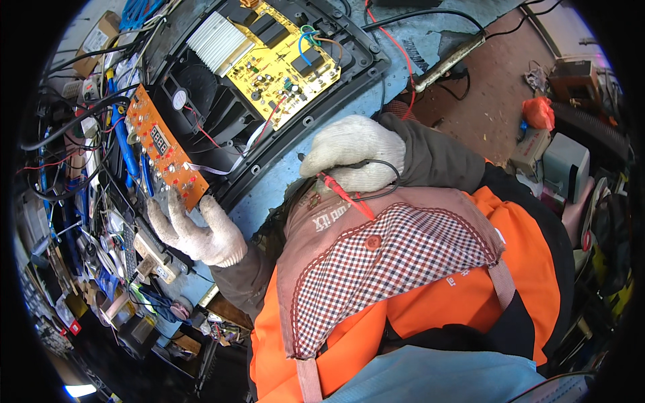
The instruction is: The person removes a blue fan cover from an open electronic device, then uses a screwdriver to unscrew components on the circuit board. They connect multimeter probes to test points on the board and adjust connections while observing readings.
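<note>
Panel: orange control board [163, 146] with a small display, lying tilted at about 9 o'clock in the view, along the left edge of the opened black appliance housing [349, 74]; its lower end overhangs the housing rim.
Left hand: gloved left hand [198, 232] at 8 o'clock, fingers spread apart, fingertips pressed to the lower end of the orange board; not closed on anything.
Right hand: gloved right hand [353, 161] near centre, fingers curled together around a red test probe [346, 196] and a black lead [383, 176], resting on the blue bench top [282, 176] just beside the housing's lower edge.
Housing inside: yellow circuit board [282, 57] at 12 o'clock, white finned heat sink [216, 40] beside it, black fan [195, 91] between heat sink and orange board; red and white wires run from the fan area toward the orange board.
Edges: the housing's lower rim runs diagonally between the two hands; only a narrow strip of blue surface lies free there.
Room: left of the orange board, from 7 to 10 o'clock, tools and cables [87, 154] crowd close, leaving little free space; toward 2 o'clock the brown floor [497, 87] is more open.
Body: orange jacket and checked apron [396, 262] fill 5 to 6 o'clock.
</note>
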A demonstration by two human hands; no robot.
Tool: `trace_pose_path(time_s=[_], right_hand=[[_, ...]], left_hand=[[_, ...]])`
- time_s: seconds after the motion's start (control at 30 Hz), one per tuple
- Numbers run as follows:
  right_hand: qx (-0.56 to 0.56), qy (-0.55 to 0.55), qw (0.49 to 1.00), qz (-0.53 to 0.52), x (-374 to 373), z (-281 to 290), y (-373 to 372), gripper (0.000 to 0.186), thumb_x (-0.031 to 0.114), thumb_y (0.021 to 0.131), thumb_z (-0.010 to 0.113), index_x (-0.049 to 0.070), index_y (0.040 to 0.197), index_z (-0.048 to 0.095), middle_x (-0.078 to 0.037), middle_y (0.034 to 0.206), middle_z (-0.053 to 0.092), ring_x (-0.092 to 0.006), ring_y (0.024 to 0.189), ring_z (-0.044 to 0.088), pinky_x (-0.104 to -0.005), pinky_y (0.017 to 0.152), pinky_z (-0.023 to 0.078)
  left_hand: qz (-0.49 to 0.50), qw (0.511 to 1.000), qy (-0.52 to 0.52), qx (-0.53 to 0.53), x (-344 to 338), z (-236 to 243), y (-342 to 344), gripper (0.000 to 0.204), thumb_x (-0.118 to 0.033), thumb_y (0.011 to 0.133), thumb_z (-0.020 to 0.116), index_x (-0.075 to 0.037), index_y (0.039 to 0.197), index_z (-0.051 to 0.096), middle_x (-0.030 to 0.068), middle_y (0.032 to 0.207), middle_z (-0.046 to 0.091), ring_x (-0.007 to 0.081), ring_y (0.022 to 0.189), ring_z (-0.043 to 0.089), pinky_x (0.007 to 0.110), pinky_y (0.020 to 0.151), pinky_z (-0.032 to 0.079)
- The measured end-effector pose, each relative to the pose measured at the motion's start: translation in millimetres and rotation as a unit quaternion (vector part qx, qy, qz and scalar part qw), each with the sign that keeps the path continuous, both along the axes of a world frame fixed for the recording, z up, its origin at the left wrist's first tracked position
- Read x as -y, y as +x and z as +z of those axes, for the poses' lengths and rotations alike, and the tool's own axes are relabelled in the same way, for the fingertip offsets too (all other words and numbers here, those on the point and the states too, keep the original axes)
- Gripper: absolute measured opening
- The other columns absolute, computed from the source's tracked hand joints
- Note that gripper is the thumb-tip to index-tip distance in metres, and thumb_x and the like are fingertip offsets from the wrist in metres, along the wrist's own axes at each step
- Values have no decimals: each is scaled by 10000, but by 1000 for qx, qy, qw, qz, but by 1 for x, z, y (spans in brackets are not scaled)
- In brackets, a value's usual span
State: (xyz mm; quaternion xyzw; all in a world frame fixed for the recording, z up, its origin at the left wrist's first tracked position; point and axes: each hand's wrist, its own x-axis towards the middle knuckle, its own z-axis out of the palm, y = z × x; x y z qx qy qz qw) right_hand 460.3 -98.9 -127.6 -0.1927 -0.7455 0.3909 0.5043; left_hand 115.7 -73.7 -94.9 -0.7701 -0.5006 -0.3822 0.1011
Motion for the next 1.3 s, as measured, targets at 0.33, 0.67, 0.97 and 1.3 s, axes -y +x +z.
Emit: trace_pose_path(time_s=[0.33, 0.67, 0.97, 1.3], right_hand=[[-29, -84, 996, -10, 13, 11, 3, 302, 54, 964, 775, -19, 1257, 763, -151, 1056, 789, -256, 922, 786, -375, 795, 625], [-9, 28, 877, -479, -38, 101, 143, 230, 73, 1029, 732, -31, 1232, 705, -61, 996, 738, -115, 871, 692, -273, 783, 568], [209, 50, 752, -623, -53, 91, 234, 414, 7, 923, 677, -22, 1335, 709, -197, 1210, 782, -293, 1165, 752, -380, 1045, 573], [-78, -191, 681, -703, 44, -68, 175, 365, 238, 1058, 768, -64, 1260, 729, -91, 1071, 766, -134, 943, 686, -294, 859, 563]], left_hand=[[-14, 998, 47, 46, 0, -7, -7, 415, -59, 994, 716, 7, 1404, 701, 232, 1575, 502, 382, 1403, 588, 469, 1106, 560], [-10, 995, 72, 64, -2, -8, -5, 373, 1, 964, 728, -2, 1337, 735, 237, 1545, 544, 383, 1403, 586, 462, 1089, 578], [17, 991, 102, 87, -2, -16, -10, 317, -24, 1024, 732, -19, 1340, 720, 232, 1538, 551, 389, 1393, 587, 479, 1114, 562], [-11, 988, 56, 143, -1, -17, -11, 219, 32, 1051, 686, 74, 1264, 712, 195, 1549, 563, 312, 1357, 631, 407, 1116, 579]])
